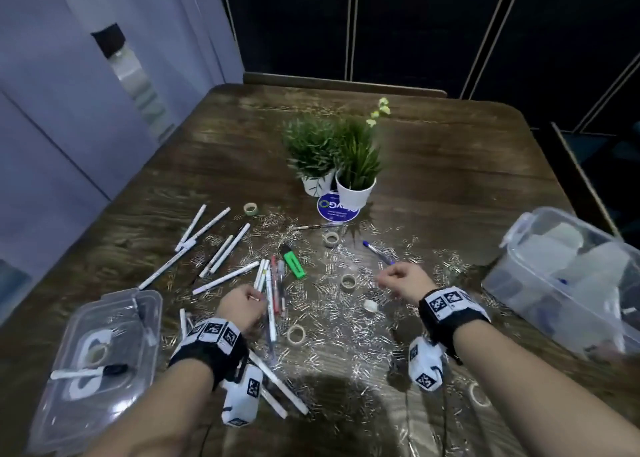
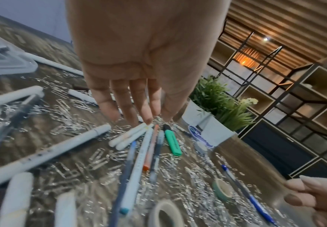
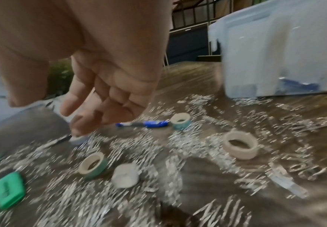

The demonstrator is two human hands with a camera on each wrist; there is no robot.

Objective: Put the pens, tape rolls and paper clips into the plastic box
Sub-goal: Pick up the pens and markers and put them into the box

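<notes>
Shelving w/ lamp (image 2: 246, 59) behind plants (image 2: 216, 98), left-wrist view only.

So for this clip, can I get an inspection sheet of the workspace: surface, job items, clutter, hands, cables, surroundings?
Surface: dark wooden table, strewn with paper clips.
Job's things: white pens, green highlighter, blue pen and several tape rolls loose on the table; clear plastic box at the right edge, some contents already inside.
Clutter: two potted plants on a round blue sticker; the box's lid at left, with a pen and a tape roll on it.
Hands: left hand reaches with straight fingers to the pen cluster; right hand is loosely curled, holding nothing visible.
Cables: thin dark cable below the right wrist.
Surroundings: pale wall at left, dark panels behind, shelving.
</notes>
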